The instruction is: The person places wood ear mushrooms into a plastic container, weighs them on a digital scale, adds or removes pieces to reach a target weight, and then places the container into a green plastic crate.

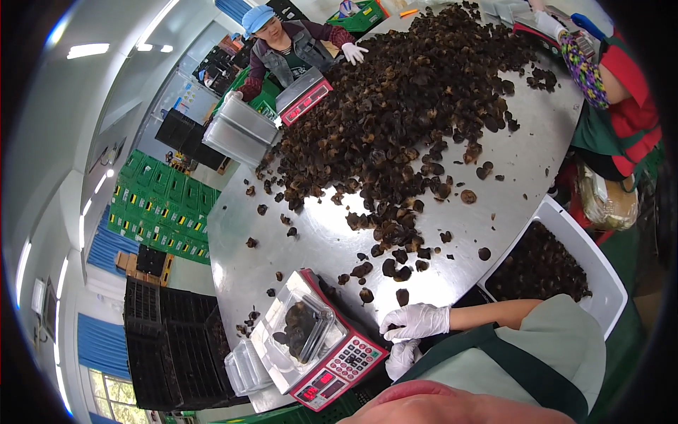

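Note:
My right hand [416, 321], in a thin white glove, has its fingers curled around a small dark wood ear mushroom piece [393, 328]. Just below it is my left hand [403, 360], also gloved and close to the right one. Its fingers are partly hidden, so what it holds cannot be told. Left of both hands stands a red digital scale [339, 365] with a keypad and lit display. A clear plastic clamshell box [323, 339] rests on its pan with several dark mushroom pieces [299, 328] inside.
A large mushroom heap [392, 106] covers much of the steel table [249, 286]. Clear plastic boxes [246, 368] are stacked beside my scale. A white tub [609, 286] of mushrooms stands at right. Opposite, a co-worker's gloved hand [354, 53] touches the heap; another co-worker's arm [582, 69] is at right.

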The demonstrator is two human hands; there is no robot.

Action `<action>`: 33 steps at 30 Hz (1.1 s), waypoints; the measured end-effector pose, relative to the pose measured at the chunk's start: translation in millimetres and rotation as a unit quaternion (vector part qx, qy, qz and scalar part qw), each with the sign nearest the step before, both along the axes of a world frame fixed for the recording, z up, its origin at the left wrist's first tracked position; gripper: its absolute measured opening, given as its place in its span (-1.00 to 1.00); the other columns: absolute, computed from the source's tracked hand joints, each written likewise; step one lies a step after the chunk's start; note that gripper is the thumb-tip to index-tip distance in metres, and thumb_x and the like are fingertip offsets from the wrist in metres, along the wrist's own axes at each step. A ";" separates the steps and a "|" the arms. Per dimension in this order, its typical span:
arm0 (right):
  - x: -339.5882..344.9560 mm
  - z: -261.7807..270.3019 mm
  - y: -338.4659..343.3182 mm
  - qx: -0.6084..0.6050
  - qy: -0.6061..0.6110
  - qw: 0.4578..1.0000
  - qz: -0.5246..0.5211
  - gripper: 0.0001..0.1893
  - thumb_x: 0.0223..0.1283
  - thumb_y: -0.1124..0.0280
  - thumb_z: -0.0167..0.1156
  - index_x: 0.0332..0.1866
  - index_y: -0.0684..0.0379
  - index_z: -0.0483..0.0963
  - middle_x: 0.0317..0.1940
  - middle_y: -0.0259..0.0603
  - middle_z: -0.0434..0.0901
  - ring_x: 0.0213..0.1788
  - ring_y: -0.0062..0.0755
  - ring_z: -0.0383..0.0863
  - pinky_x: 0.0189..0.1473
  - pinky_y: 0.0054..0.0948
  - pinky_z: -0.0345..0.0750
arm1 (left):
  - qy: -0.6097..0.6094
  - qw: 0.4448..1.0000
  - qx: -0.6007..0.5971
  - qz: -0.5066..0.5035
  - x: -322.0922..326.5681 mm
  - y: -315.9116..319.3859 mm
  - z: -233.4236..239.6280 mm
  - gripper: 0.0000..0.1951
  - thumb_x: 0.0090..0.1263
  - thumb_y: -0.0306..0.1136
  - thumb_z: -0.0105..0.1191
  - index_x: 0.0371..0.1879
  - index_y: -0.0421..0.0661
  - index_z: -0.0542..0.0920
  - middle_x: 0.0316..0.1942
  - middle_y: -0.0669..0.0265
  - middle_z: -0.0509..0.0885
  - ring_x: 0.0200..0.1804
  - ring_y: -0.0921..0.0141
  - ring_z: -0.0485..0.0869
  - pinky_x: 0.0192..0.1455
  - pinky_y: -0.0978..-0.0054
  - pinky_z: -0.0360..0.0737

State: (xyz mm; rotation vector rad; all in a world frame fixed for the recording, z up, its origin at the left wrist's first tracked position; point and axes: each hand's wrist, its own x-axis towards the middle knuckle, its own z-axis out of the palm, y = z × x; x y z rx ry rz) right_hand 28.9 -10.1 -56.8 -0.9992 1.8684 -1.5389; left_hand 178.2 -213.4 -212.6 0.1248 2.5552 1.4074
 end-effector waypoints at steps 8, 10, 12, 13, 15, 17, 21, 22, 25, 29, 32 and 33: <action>1.1 2.1 0.6 0.021 -0.039 0.999 -0.005 -0.66 0.48 0.02 0.14 0.01 0.06 0.62 -0.15 -0.17 0.71 -0.10 -0.23 0.73 0.01 -0.31 0.60 | 0.237 0.966 -0.097 -0.045 -11.7 33.0 93.1 -0.61 0.17 -0.46 0.24 0.03 0.05 0.66 -0.46 0.37 0.63 -0.39 0.32 0.65 -0.45 0.30 0.53; 0.7 -2.3 -0.7 0.015 -0.027 0.999 -0.009 -0.67 0.49 0.03 0.13 0.01 0.06 0.62 -0.14 -0.17 0.71 -0.09 -0.23 0.73 0.01 -0.31 0.60 | 0.225 0.966 -0.123 -0.038 -8.8 36.7 108.4 -0.52 0.14 -0.50 0.24 0.12 0.05 0.62 -0.44 0.33 0.63 -0.44 0.24 0.64 -0.50 0.26 0.54; 1.0 -2.9 -1.5 0.004 -0.014 1.000 -0.013 -0.68 0.50 0.05 0.11 0.02 0.05 0.62 -0.13 -0.17 0.71 -0.05 -0.21 0.73 0.04 -0.30 0.59 | 0.219 0.964 -0.142 -0.045 -9.3 36.3 151.2 -0.43 0.10 -0.51 0.24 0.20 0.04 0.58 -0.41 0.26 0.65 -0.43 0.18 0.66 -0.51 0.20 0.55; 1.7 -1.6 -4.3 0.007 -0.014 1.000 -0.002 -0.68 0.50 0.05 0.11 0.02 0.05 0.62 -0.13 -0.17 0.71 -0.05 -0.21 0.73 0.04 -0.30 0.59 | 0.366 0.911 -0.187 -0.039 -17.6 39.1 171.8 -0.41 0.08 -0.52 0.22 0.22 0.01 0.57 -0.38 0.23 0.68 -0.45 0.17 0.67 -0.54 0.21 0.55; 0.7 -0.8 -3.9 0.007 0.001 1.000 -0.005 -0.68 0.50 0.06 0.12 0.03 0.07 0.61 -0.12 -0.16 0.71 -0.02 -0.19 0.71 0.07 -0.31 0.57 | 0.449 0.866 -0.222 0.007 -26.2 30.0 211.2 -0.48 0.01 -0.61 0.18 0.05 0.02 0.68 -0.35 0.18 0.71 -0.45 0.15 0.69 -0.52 0.23 0.58; -2.1 -1.0 -1.7 -0.008 -0.006 1.000 -0.009 -0.67 0.49 0.06 0.14 0.03 0.09 0.61 -0.12 -0.14 0.71 -0.02 -0.20 0.70 0.09 -0.30 0.57 | 0.429 0.853 -0.297 0.014 -37.1 3.0 254.2 -0.44 0.01 -0.70 0.10 0.08 -0.04 0.69 -0.38 0.20 0.71 -0.46 0.17 0.69 -0.47 0.24 0.61; -0.9 -2.0 -3.8 0.031 -0.002 0.999 -0.015 -0.65 0.48 0.05 0.16 0.04 0.11 0.60 -0.11 -0.15 0.71 -0.03 -0.22 0.70 0.09 -0.30 0.57 | 0.419 0.794 -0.416 0.141 -75.7 -48.4 318.9 -0.51 0.25 -0.58 0.13 0.23 -0.14 0.57 -0.01 0.01 0.63 0.01 0.01 0.61 0.10 0.07 0.55; -0.7 -8.5 -6.4 0.022 0.012 0.999 -0.020 -0.69 0.48 0.09 0.18 0.01 0.12 0.60 -0.14 -0.18 0.72 -0.05 -0.24 0.73 0.07 -0.32 0.59 | 0.381 0.814 -0.405 0.168 -85.8 -60.0 324.6 -0.54 0.34 -0.47 0.11 0.26 -0.15 0.53 0.06 0.01 0.64 0.07 -0.05 0.60 0.15 0.07 0.55; 4.8 -4.1 -6.7 0.000 0.027 0.999 -0.016 -0.74 0.48 0.15 0.21 -0.03 0.13 0.61 -0.18 -0.21 0.74 -0.08 -0.29 0.75 0.03 -0.35 0.62 | 0.329 0.806 -0.469 0.148 -106.7 -129.9 302.4 -0.49 0.47 -0.21 0.16 0.33 -0.18 0.51 0.15 -0.02 0.66 0.14 -0.01 0.63 0.22 0.14 0.53; 2.7 -0.8 0.6 -0.009 0.027 0.999 -0.030 -0.74 0.48 0.16 0.21 -0.02 0.12 0.62 -0.18 -0.18 0.75 -0.10 -0.23 0.76 0.01 -0.33 0.63 | 0.163 0.937 -0.252 0.176 -116.1 -144.6 299.0 -0.52 0.54 -0.18 0.20 0.28 -0.28 0.57 0.04 0.19 0.73 0.09 0.31 0.66 0.20 0.37 0.55; 1.6 1.8 5.9 0.005 0.016 0.999 -0.031 -0.72 0.47 0.13 0.19 -0.01 0.12 0.63 -0.17 -0.18 0.74 -0.09 -0.25 0.75 0.05 -0.35 0.61 | 0.022 0.968 -0.046 0.246 -111.0 -154.4 292.8 -0.64 0.53 -0.23 0.23 0.12 -0.24 0.68 -0.18 0.46 0.71 -0.17 0.59 0.62 -0.06 0.59 0.57; -0.3 2.2 5.1 0.016 0.001 0.999 -0.032 -0.70 0.48 0.11 0.18 0.00 0.12 0.63 -0.17 -0.19 0.73 -0.08 -0.29 0.72 0.09 -0.37 0.59 | -0.020 0.971 -0.024 0.239 -109.1 -149.8 306.0 -0.70 0.52 -0.26 0.24 0.04 -0.23 0.70 -0.25 0.51 0.69 -0.27 0.64 0.57 -0.18 0.62 0.52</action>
